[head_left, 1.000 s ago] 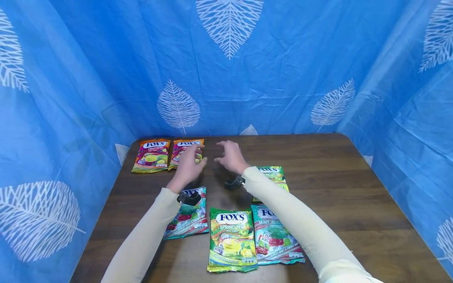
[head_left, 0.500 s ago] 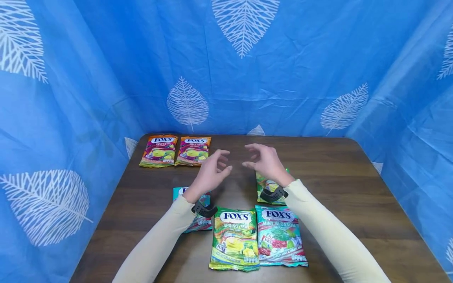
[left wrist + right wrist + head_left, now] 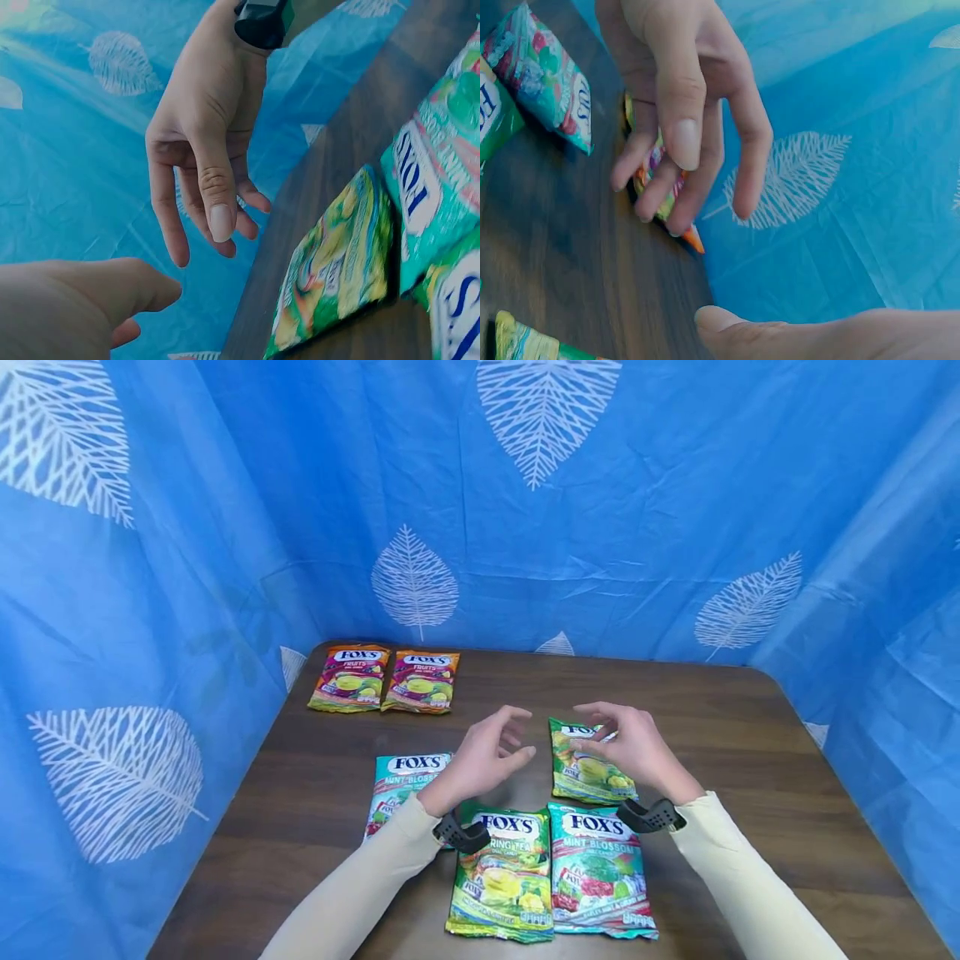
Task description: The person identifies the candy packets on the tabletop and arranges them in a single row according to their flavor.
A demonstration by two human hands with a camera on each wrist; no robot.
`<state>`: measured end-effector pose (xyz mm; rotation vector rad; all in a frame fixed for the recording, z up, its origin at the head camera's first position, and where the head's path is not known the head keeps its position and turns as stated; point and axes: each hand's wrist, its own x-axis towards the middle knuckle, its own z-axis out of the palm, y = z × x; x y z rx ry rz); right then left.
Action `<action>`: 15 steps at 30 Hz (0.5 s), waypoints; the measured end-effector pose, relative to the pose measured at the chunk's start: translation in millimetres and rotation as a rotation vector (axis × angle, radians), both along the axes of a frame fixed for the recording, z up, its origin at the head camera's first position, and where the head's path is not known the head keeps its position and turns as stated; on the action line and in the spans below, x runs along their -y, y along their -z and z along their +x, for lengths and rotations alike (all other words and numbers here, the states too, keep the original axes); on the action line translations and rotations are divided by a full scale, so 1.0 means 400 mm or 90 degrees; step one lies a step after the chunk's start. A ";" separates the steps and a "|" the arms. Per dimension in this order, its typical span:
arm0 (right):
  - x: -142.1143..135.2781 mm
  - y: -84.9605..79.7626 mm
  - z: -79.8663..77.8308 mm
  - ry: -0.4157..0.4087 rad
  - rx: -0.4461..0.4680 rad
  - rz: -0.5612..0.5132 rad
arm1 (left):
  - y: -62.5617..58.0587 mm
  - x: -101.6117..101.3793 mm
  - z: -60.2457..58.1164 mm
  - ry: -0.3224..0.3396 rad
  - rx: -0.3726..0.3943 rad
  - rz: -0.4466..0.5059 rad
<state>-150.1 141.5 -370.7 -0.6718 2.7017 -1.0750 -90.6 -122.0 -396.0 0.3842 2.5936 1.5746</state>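
Note:
My left hand (image 3: 486, 762) hovers over the middle of the table, fingers loosely bent, holding nothing. Beneath its wrist lie a teal Mint Blossom candy bag (image 3: 397, 785) and a green Spring Tea candy bag (image 3: 501, 889), both partly covered. Facing it, my right hand (image 3: 633, 745) hangs over a second Spring Tea bag (image 3: 588, 775), likewise with nothing between thumb and fingers. Another Mint Blossom bag (image 3: 602, 885) lies nearest the right wrist strap. In the left wrist view the right hand (image 3: 210, 127) is seen in the air beside a Spring Tea bag (image 3: 341, 262).
Two orange and purple Fruits candy bags (image 3: 351, 679) lie side by side at the table's far left corner. The brown wooden table (image 3: 712, 735) is bounded by blue curtains (image 3: 337, 468) with white leaf prints behind and at both sides.
Both hands have drawn back from the far left, near the Fruits bags, toward the right and closer to the body. The head view has turned slightly left. The bags keep their places.

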 end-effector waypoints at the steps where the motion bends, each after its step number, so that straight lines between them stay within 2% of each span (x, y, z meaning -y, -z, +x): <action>1: -0.011 0.002 0.006 0.002 0.001 0.002 | 0.000 -0.007 0.005 0.003 0.007 0.001; 9: -0.075 0.009 0.034 0.036 0.013 0.021 | 0.016 -0.048 0.039 0.044 0.030 0.011; 15: -0.110 0.035 0.046 0.068 0.035 0.027 | 0.036 -0.060 0.037 0.060 0.047 0.018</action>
